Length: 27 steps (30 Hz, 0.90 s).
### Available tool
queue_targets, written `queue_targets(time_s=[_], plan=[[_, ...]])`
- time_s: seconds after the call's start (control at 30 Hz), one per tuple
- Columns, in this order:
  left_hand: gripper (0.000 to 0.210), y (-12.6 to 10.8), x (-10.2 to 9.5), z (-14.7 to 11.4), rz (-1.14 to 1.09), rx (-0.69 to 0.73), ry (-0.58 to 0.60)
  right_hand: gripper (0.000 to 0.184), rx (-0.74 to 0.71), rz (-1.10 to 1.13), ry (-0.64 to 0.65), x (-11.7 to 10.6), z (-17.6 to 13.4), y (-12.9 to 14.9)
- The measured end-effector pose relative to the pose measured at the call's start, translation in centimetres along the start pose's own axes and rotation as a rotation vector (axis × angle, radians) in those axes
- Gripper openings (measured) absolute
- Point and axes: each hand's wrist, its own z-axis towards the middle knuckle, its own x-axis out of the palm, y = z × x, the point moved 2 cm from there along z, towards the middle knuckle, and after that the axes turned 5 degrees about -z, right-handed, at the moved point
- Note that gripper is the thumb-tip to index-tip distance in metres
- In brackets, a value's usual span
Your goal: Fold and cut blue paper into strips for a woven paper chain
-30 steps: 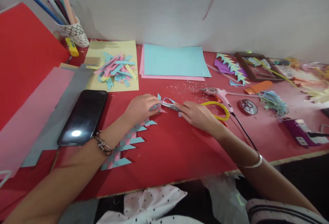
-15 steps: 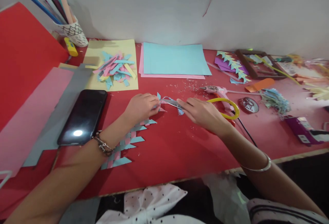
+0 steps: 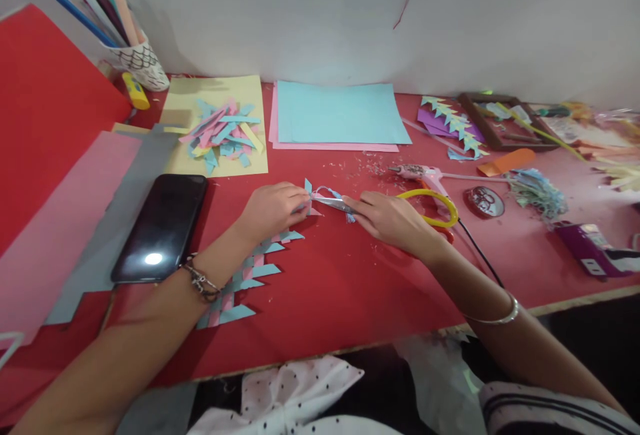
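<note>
My left hand (image 3: 273, 210) pinches the upper end of a woven paper strip (image 3: 257, 263), blue and pink with pointed blue tips along its right side. Part of the strip is hidden beneath my left hand and forearm. My right hand (image 3: 384, 217) is closed around the blades of a pair of scissors (image 3: 431, 203), whose yellow handle loop sticks out behind the hand. The scissor tips touch the strip's end beside my left fingertips. A small blue tassel (image 3: 351, 217) on a thin thread hangs by the blades.
A phone (image 3: 161, 228) lies left of my left hand. Behind are cut paper pieces (image 3: 227, 130) on a yellow sheet and blue sheets (image 3: 343, 115). To the right lie a pink glue gun (image 3: 420, 174), a round tin (image 3: 484, 202), tassels (image 3: 537, 194) and a purple box (image 3: 580, 248).
My right hand and the scissors have shifted very slightly left, with the blades lying flatter. My left hand keeps its hold on the strip.
</note>
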Motion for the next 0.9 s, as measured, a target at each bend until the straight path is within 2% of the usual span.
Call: queue_targets(time_s=[0.9], plan=[[0.025, 0.08, -0.05, 0.19, -0.014, -0.055, 0.05, 0.034, -0.011, 0.043, -0.007, 0.42, -0.06, 0.02]])
